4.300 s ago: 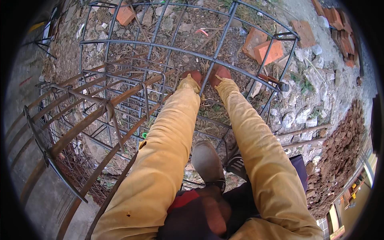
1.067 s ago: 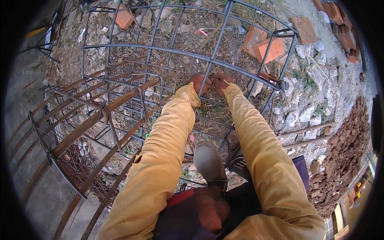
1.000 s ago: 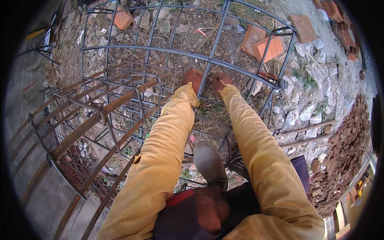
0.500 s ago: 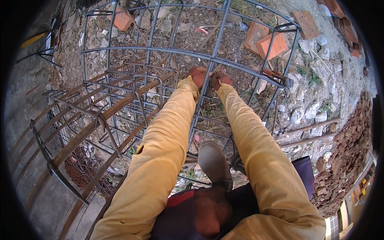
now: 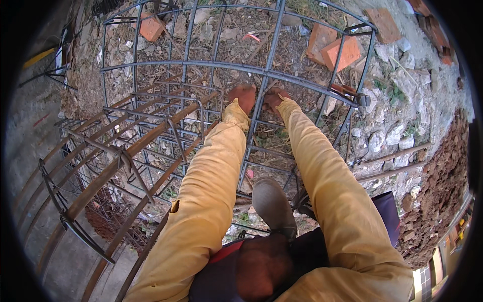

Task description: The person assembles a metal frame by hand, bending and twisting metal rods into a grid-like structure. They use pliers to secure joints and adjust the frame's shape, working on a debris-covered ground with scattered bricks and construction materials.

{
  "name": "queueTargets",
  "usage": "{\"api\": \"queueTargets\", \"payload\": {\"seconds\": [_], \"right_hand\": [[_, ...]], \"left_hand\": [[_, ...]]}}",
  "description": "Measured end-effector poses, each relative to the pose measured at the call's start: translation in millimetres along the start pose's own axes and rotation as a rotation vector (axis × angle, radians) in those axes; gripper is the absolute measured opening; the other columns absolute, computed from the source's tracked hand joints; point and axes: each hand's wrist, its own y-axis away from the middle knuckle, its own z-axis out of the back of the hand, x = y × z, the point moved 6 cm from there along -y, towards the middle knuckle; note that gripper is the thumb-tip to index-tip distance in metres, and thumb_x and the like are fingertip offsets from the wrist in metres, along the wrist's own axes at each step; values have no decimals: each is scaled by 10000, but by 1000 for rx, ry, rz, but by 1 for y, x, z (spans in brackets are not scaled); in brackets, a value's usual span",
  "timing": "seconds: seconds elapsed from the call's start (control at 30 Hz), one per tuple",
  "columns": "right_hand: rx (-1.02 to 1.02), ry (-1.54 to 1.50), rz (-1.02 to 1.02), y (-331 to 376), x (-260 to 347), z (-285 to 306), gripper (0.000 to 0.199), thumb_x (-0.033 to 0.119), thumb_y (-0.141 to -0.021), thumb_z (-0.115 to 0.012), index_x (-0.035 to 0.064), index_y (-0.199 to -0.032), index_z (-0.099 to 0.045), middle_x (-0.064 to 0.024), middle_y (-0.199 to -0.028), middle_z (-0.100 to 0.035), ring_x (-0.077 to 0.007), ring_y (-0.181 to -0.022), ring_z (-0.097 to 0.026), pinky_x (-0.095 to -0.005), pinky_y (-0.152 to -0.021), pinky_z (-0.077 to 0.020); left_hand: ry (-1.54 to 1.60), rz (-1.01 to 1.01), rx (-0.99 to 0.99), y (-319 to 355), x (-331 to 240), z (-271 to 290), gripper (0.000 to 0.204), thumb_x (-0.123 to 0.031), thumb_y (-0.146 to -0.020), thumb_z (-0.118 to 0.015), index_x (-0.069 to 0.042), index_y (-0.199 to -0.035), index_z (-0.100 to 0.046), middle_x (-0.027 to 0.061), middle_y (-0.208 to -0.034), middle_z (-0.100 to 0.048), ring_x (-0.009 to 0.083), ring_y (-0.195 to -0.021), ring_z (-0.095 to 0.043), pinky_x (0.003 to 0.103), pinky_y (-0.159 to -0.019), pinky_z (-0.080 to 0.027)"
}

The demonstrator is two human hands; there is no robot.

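Observation:
A cage of blue-grey steel bars spans the ground in front of me. My left hand is curled just left of a long bar, below the crossing with a thick cross bar. On that bar's other side, close by, is my right hand, its fingers bent in toward the steel. Whatever either hand pinches is too small or hidden to make out. A pair of pincers with orange-red handles and a dark head rests at the cage's right corner.
Brown, rusty bars with bent stirrups form another cage on the left. Orange bricks lie beyond the steel. White rubble and a heap of reddish earth are on the right. My boot stands among the bars.
My left hand has shifted slightly left, away from the long bar. The right hand has turned a little and stays beside the bar. The pincers rest where they were.

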Motion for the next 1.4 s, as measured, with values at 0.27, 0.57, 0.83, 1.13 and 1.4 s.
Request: {"api": "queueTargets", "payload": {"seconds": [0.27, 0.57, 0.83, 1.13, 1.4], "right_hand": [[128, -18, -40, 7, 1, 17, 187, 146, -891, -609, 80, -1064, -586, -47, -940, -694, -143, -719, -669, -278, -566, -482], [260, -60, -31, 10, 4, 2, 158, 109, -923, -530, 91, -1077, -559, -75, -973, -672, -187, -766, -676, -338, -609, -499], [336, 45, 20, 14, 4, 9, 199, 105, -916, -507, 104, -1106, -564, -38, -1020, -658, -149, -881, -636, -324, -665, -524], [353, 553, 272, -22, -4, 19, 320, 71, -903, -435, 98, -1187, -581, -73, -1110, -627, -207, -983, -625, -348, -766, -542], [42, 421, 278, 24, 24, 12, 344, 170, -840, -537, 78, -1155, -641, -151, -1181, -627, -334, -1101, -589, -420, -975, -437]], "left_hand": [[297, 2, 510, 15, -35, -17, 183, -222, -782, -640, -40, -802, -624, 64, -706, -593, 220, -665, -616, 378, -580, -486], [-704, -676, 235, 18, 7, -18, 127, -187, -568, -699, -116, -553, -595, 52, -637, -577, 290, -622, -605, 427, -550, -490], [-1073, -581, 545, 32, -34, -31, 89, -165, -664, -687, -98, -618, -650, 103, -670, -613, 309, -671, -622, 428, -607, -503], [-729, -651, 824, 28, -21, -67, 127, -150, -747, -648, -72, -847, -640, 102, -838, -630, 254, -829, -630, 368, -717, -511], [-879, -700, 690, 14, 29, -49, 147, -107, -769, -631, -66, -909, -625, 72, -896, -624, 233, -911, -625, 348, -773, -515]]}}
